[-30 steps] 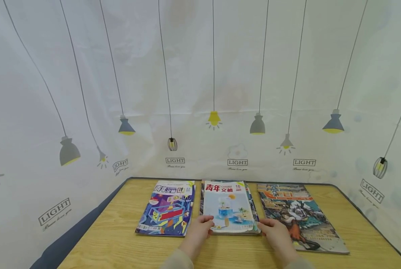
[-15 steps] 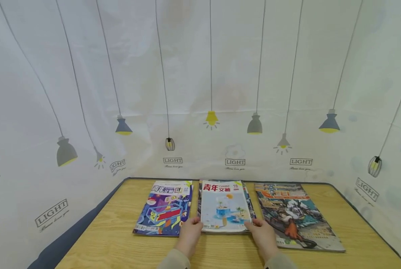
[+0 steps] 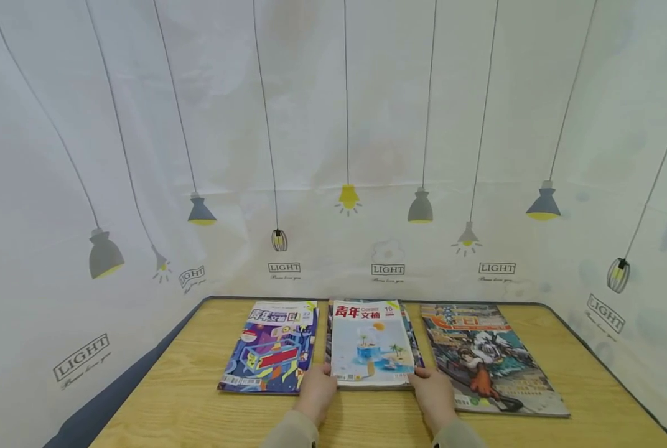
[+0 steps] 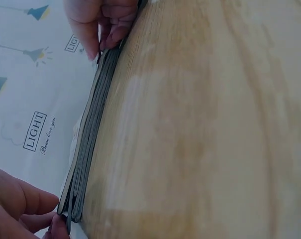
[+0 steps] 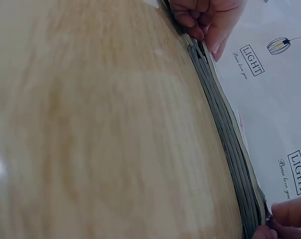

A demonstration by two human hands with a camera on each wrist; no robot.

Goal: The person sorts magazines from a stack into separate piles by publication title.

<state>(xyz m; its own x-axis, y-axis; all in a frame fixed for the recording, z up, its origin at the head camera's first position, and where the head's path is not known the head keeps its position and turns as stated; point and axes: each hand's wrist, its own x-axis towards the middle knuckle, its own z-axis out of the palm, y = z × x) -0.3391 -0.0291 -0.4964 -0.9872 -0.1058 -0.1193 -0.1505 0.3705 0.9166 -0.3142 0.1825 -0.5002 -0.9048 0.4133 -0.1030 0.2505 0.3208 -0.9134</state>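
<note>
A stack of magazines lies in the middle of the wooden table, topped by a white and pale-blue magazine (image 3: 373, 348) with a red title and a small island picture. My left hand (image 3: 317, 393) pinches its near left corner, and my right hand (image 3: 434, 398) grips the near right corner. From the left wrist, the stacked edges (image 4: 88, 139) run between both hands, with my left thumb on the cover side and fingers at the corner. In the right wrist view my right thumb and fingertips (image 5: 287, 211) close on the other end. Darker covers peek out behind and to the right.
To the left lies a purple magazine (image 3: 272, 351) on another, close beside my left hand. A larger comic-style magazine (image 3: 490, 361) lies at the right, partly behind my right hand. A white curtain (image 3: 311, 249) printed with lamps rises behind the table (image 3: 188, 367).
My right hand has shifted left, bringing the hands closer together at the near corners. My left thumb has slid from the cover toward its corner. The head view has turned slightly right.
</note>
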